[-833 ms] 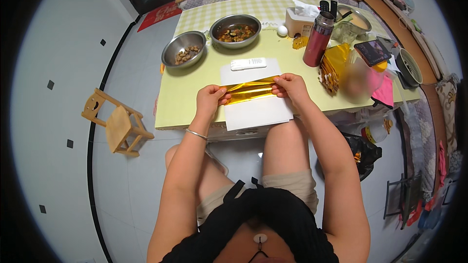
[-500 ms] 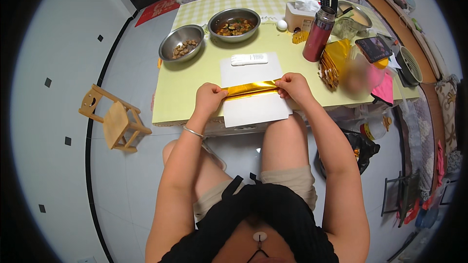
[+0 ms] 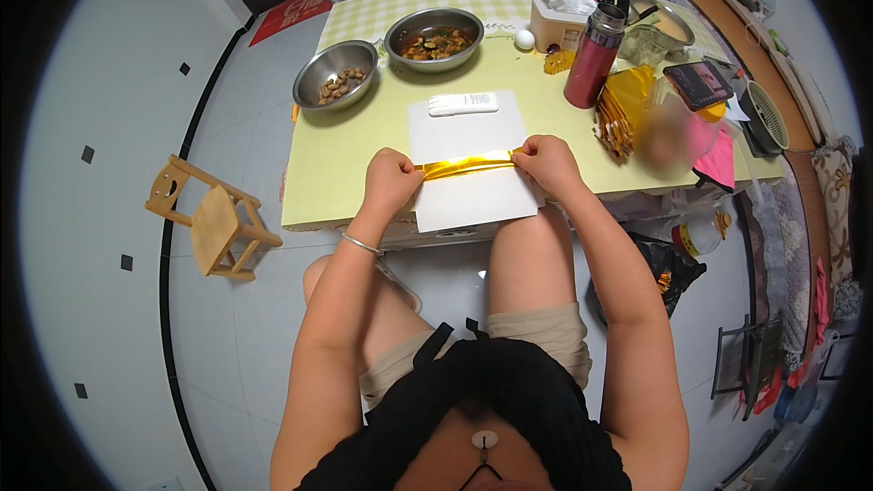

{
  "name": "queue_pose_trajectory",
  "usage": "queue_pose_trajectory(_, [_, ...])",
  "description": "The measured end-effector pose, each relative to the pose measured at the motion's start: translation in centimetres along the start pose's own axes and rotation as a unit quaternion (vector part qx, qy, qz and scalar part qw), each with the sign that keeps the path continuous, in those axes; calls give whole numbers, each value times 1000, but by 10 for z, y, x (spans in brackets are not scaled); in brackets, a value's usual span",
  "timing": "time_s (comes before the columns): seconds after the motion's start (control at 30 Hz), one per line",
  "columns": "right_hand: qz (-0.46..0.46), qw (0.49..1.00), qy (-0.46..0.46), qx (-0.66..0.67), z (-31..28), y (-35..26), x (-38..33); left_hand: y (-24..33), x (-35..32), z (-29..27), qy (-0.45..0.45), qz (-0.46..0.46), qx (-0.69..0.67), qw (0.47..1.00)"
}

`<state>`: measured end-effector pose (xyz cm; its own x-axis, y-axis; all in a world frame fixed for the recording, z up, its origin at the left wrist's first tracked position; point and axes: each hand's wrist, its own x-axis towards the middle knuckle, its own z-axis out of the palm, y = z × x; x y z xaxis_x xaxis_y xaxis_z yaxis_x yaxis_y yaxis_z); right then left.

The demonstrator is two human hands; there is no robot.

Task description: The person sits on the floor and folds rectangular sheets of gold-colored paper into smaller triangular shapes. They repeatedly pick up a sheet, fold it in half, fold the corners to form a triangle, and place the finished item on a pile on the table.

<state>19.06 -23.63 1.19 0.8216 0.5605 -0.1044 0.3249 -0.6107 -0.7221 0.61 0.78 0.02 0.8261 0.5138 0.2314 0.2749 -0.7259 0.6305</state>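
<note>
A shiny gold foil strip [image 3: 467, 165] is stretched level between my two hands, over a white sheet [image 3: 477, 205] at the table's near edge. My left hand [image 3: 392, 180] pinches its left end, and a bangle circles that wrist. At the right end, my right hand [image 3: 546, 165] grips it between thumb and fingers. Just beyond the strip, a flat white object [image 3: 464, 104] lies across the sheet's far part. To the right stands a stack of folded gold foil pieces [image 3: 617, 118].
Two steel bowls [image 3: 335, 77] sit at the table's far left, one with nuts. A red thermos [image 3: 596, 56], a tissue box [image 3: 556, 24], an egg [image 3: 525, 39] and a phone [image 3: 698, 85] occupy the right. A small wooden chair [image 3: 215, 220] stands left; a black bag [image 3: 668, 277] is below right.
The foil strip has become narrower between my hands, its lower fold no longer showing. Both hands keep their hold in nearly the same place.
</note>
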Motion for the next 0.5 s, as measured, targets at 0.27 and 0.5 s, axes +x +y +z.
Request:
queue_pose_trajectory(0.27, [-27, 999, 10, -23, 0, -2, -3, 2, -1, -3, -31, 3, 43, 999])
queue_pose_trajectory(0.5, [-134, 952, 98, -258, 6, -30, -24, 44, -6, 0, -62, 312, 279, 906])
